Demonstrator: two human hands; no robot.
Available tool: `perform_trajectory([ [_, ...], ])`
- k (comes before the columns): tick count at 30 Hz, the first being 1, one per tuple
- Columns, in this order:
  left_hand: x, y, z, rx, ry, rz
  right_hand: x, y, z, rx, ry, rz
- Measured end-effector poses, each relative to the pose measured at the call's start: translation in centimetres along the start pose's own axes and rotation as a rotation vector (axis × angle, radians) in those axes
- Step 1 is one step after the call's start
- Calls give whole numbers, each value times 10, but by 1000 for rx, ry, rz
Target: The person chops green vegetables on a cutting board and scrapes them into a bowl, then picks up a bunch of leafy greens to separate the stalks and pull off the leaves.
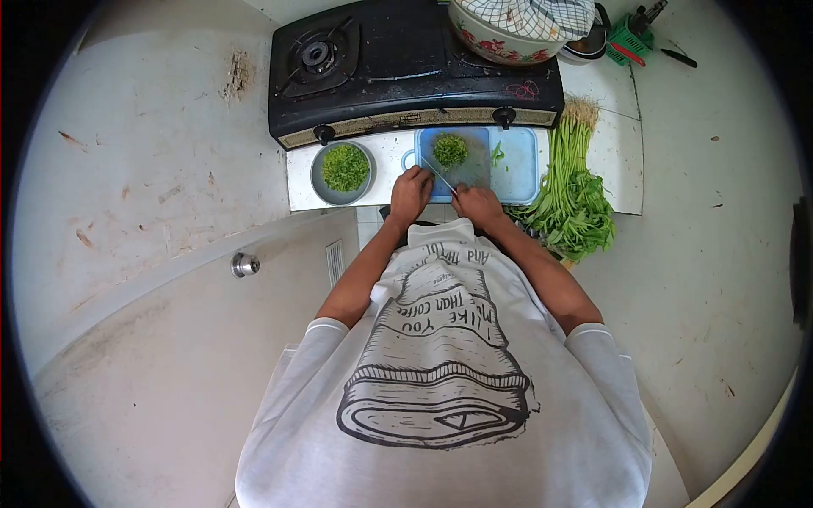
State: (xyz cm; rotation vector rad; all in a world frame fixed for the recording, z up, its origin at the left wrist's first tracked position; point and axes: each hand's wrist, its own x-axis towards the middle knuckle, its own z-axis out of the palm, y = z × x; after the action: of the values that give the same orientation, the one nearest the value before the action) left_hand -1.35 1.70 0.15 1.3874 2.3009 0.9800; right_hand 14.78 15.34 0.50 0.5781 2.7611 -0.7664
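Note:
My right hand (pixel 477 205) is closed around the handle of a knife (pixel 439 177) at the near edge of a blue cutting board (pixel 515 179). The blade slants up and left over the board. My left hand (pixel 412 193) is at the board's near left corner, fingers curled beside the blade; what they grip, if anything, is too small to make out. A mound of finely chopped greens (pixel 450 151) lies on the board beyond the blade. A few loose green pieces (pixel 497 155) lie to its right. On the left, a grey bowl (pixel 316 182) holds more chopped greens (pixel 345 167).
A bundle of long-stemmed leafy greens (pixel 584 203) lies right of the board, its leaves overhanging the counter edge. Behind stands a black gas stove (pixel 398 93) bearing a flowered pot (pixel 500 49) under a checked cloth (pixel 533 15). A green basket (pixel 631 41) is at the back right.

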Motion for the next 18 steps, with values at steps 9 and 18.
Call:
perform_trajectory([
  [9,0,4,0,-2,26,-19,2,-5,1,-16,-36,8],
  [18,1,6,2,-95,66,-128,-1,-1,5,16,9,25],
])
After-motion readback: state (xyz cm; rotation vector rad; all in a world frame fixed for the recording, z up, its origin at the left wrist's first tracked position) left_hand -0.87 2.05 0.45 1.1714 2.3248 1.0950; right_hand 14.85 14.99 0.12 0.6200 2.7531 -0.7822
